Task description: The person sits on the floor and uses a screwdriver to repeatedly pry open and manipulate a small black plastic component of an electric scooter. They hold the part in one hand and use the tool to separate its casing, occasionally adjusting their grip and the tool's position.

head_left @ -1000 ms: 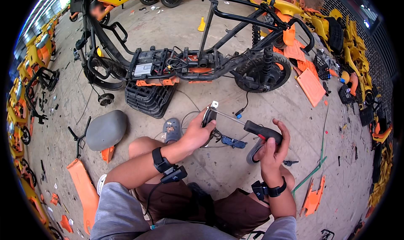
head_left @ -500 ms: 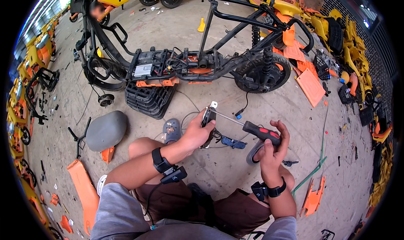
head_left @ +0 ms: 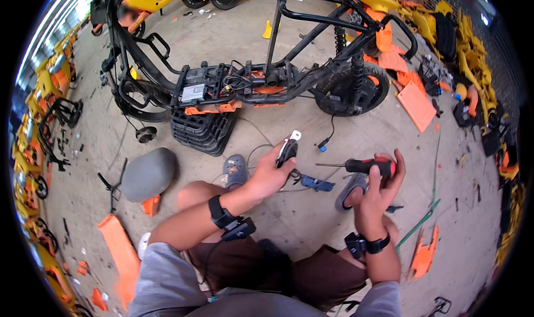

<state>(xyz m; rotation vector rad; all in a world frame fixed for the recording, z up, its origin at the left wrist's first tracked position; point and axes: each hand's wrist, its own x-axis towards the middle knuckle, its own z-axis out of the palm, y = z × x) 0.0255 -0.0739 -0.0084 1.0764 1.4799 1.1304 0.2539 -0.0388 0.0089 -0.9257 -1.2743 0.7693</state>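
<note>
My left hand (head_left: 268, 176) is closed round a small black part (head_left: 287, 152) with a pale metal tab at its top end. The part's kind is unclear. My right hand (head_left: 380, 190) grips a screwdriver (head_left: 367, 166) by its black and red handle. The screwdriver's shaft lies nearly level and points left, its tip apart from the black part. Below and right of my left hand, a dark blue piece (head_left: 317, 183) lies near thin cables. Ahead of both hands stands a stripped black scooter frame (head_left: 258, 99) with two wheels.
A black plastic crate (head_left: 203, 132) sits under the frame. At left are a grey seat (head_left: 149, 175) and an orange panel (head_left: 119, 244). An orange bracket (head_left: 425, 253) and green strap (head_left: 420, 222) lie at right. Yellow scooters and body panels line both sides.
The screwdriver has come away from the metal tab of the black part and swung level, farther right. My left hand keeps its hold. The whole view has shifted slightly.
</note>
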